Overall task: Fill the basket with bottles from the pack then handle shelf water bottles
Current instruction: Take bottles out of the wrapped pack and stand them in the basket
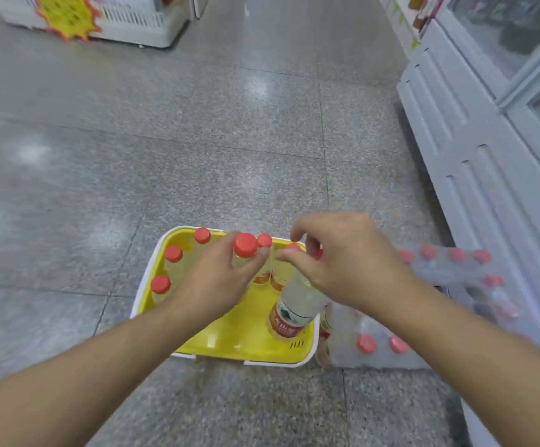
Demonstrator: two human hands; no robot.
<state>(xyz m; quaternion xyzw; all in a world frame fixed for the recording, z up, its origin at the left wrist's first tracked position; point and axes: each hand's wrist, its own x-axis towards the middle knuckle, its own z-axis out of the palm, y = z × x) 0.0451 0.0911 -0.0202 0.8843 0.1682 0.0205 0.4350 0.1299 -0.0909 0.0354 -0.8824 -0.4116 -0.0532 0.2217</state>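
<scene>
— Yellow plastic basket [230, 343] on a speckled shop floor [197, 124], red-capped bottles standing along its far and left walls. Where are the hands?

— Both over the basket. The left hand [217, 282] grips the neck of a bottle [245, 246] just under its cap, fingers and thumb curled round it; that bottle stands roughly upright above the basket's middle.

— And the other?

— The right hand [342, 262] holds a second bottle [294, 308] by its top, thumb and forefinger pinched together at the cap end. Its long axis tilts: base toward the near right corner of the basket, cap leaning up and far, under the palm.

— Which goes down first?

— My guess is the right one. Its base hangs just above the open floor of the basket, directly below the hand, so a short straightening and lowering would seat it.

— The supply?

— The shrink-wrapped pack [423, 317] lies just beside the basket's right wall, nearer the right arm, several bottles left inside. A white cabinet [471, 156] runs along the right.
</scene>
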